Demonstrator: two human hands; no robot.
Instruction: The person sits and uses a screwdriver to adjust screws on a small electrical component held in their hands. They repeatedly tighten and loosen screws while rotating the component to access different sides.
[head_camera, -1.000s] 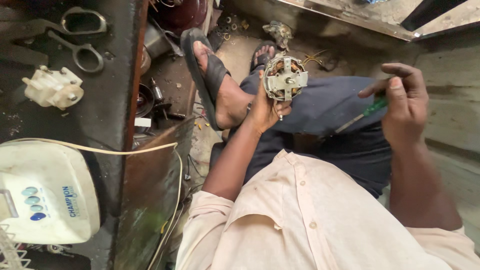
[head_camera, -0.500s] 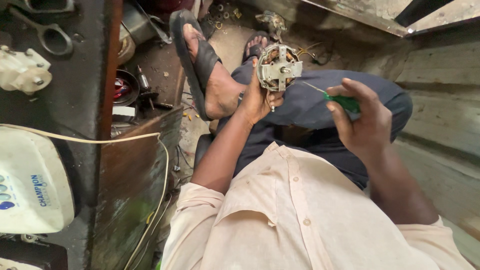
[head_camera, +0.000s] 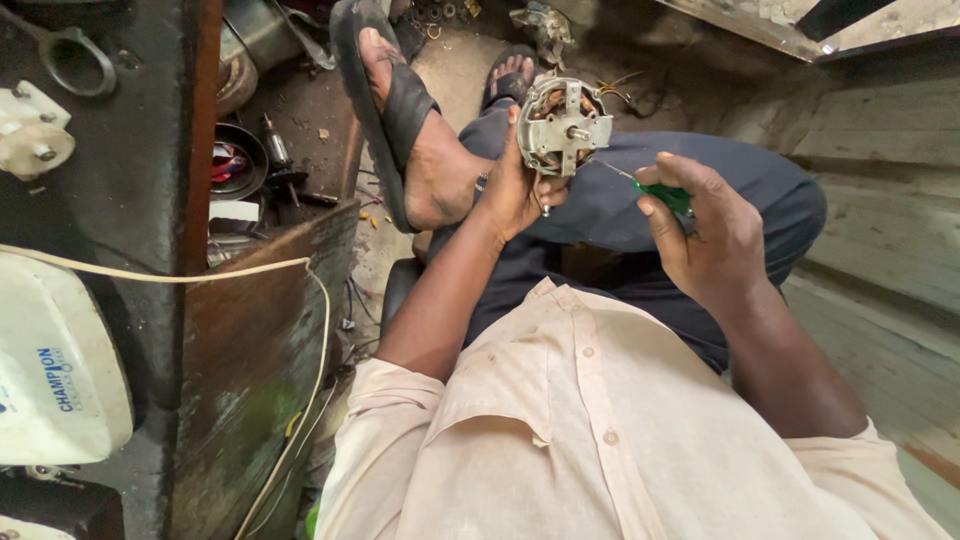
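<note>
So the right hand (head_camera: 710, 235) is now closer to the motor (head_camera: 562, 128) than before, fingers clenched around a green-handled screwdriver (head_camera: 655, 190). Left hand (head_camera: 515, 190) is gripping the motor above the lap. A white appliance (head_camera: 55, 370) with a blue label is sitting far left.

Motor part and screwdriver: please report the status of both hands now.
Left hand grips small motor above lap. Right hand grips green-handled screwdriver, tip close to motor. Nothing between them.
</note>
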